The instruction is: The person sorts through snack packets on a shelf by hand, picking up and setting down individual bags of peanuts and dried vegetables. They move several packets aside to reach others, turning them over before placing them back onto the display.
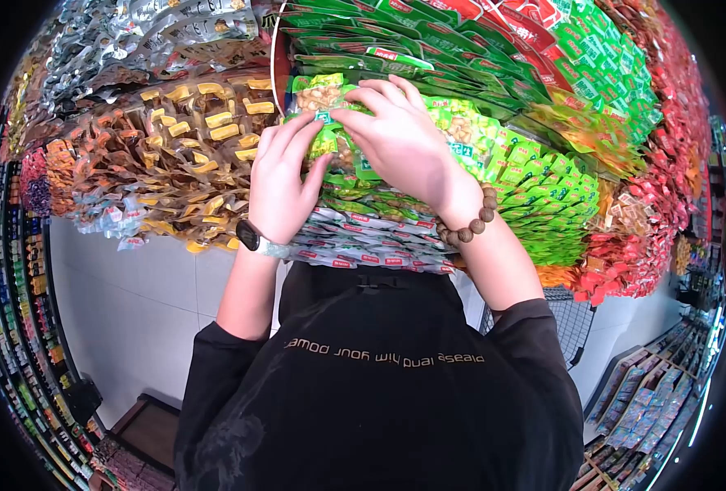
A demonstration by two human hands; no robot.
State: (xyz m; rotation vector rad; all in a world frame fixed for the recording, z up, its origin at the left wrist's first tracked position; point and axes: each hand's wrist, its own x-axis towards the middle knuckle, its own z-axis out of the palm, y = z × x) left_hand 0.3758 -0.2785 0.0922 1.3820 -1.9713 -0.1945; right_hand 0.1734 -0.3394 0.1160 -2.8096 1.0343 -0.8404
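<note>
Touching a green snack packet (318, 96) with fingertips of both the left hand (281, 184) and the right hand (408, 151). Locate the packet at the left end of a band of similar green packets (465, 135), ahead of the torso and beside brown packets with yellow labels (215, 123).

Left grip: fingers nearly straight, thumb moderately apart. Right grip: fingers slightly bent, reaching over the packet's lower part from the right. Cannot tell from this view whether pinched firmly or merely resting on the film; cannot see the underside.

Handling, as judged: expect low weight, a soft, flexible film and a slick, glossy face. Treat the pale, lumpy filling as liable to crush under hard pressure. Take hold at a flat edge seal, not across the bulge. Allow for sliding against neighbouring packets.

Surface: densely layered, uneven, built of overlapping packets, with no flat support visible beneath the hands. Note white packets with red labels (363, 237) nearer the torso, dark green packets (428, 57) beyond, silver packets (183, 37) far left and red packets (624, 258) at right.

Room: retail-like, with a pale tiled floor (138, 282), stocked shelves (15, 327) at left, a wire basket (574, 323) and a low display (641, 401) at lower right.
</note>
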